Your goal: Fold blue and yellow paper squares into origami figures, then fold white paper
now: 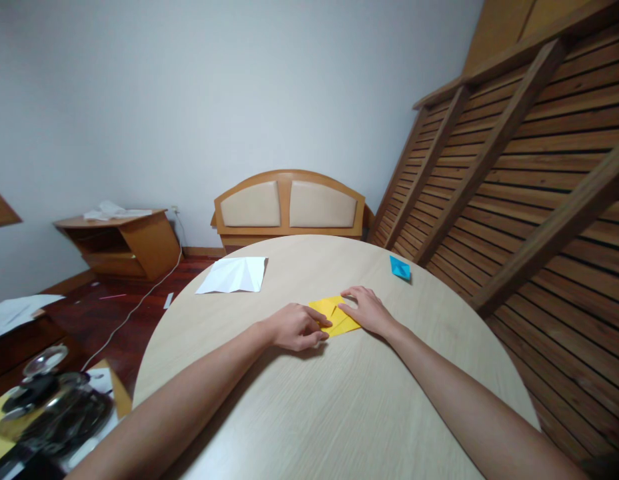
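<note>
Nearest the camera, at lower left, lay a dark metal kettle-like vessel with a glass lid (49, 407), off the table and partly cut by the frame. Two bare forearms ran forward from the lower edge across the round, pale wood-grain table (309, 413) and converged near its middle. The left hand (296, 327) lay curled, its fingertips pinching and pressing the near-left edge of the small yellow folded paper sheet (335, 316). The right hand (365, 308) lay flatter, fingers together and pressed down on the sheet's far-right part. The yellow sheet lay flat on the tabletop directly between the two hands, touching both; its long axis ran from upper left to lower right, roughly across the line of the forearms. Both hands were about equally close to it, the left slightly nearer the camera. Beyond them, a creased white paper sheet (234, 275) lay at the table's far-left edge, well apart from the hands. A small blue folded paper piece (400, 268) sat near the far-right rim. Farther off stood a wooden headboard with beige padded panels (289, 207) against the wall.
</note>
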The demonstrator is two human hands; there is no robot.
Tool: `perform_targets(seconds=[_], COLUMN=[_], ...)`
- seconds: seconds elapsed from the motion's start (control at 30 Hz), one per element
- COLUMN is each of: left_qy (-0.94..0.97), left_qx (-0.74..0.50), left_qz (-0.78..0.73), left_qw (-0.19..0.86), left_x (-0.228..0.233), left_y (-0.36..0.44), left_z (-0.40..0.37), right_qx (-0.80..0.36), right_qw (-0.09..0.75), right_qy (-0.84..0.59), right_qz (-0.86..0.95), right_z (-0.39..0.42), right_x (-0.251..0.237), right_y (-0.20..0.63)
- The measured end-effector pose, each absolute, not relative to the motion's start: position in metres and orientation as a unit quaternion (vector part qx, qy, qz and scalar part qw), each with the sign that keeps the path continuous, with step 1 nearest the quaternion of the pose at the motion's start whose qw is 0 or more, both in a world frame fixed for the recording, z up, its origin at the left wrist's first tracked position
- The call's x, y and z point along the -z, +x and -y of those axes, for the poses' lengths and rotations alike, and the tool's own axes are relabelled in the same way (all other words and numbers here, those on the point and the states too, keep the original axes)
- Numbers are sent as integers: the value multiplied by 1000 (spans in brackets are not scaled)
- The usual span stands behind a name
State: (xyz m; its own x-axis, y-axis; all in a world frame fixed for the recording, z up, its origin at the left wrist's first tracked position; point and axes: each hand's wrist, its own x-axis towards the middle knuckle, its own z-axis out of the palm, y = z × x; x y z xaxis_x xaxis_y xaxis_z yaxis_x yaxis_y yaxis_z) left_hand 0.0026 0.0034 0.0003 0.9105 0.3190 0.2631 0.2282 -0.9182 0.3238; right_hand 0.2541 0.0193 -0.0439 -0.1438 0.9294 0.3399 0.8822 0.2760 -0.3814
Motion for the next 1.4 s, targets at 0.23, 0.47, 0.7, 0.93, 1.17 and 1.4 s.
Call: perform_targets(seconds=[0.23,0.47,0.7,0.93,1.17,1.4], left_qy=[966,969,980,976,967,966], left_qx=[-161,-153,-143,-138,-139,-134], left_qz=[-142,-141,-111,-140,-176,-187], left_qw=[144,135,81,91,118,121], left_x=[-1,1,7,10,13,16], left_y=[2,0,5,6,5,6], left_z=[-3,-3,-3,-2,-5,-6], right_qx=[-57,-56,-41,-68,-83,-78], right_qw=[228,230,246,240,208,200], right_qy=[-578,-538,-497,-485,-487,-484], right_qz=[782,809,831,838,844,848], right_z=[-20,-14,-10,-8,-3,2], right_x=[45,37,31,34,29,27], right_y=[267,274,259,261,259,252])
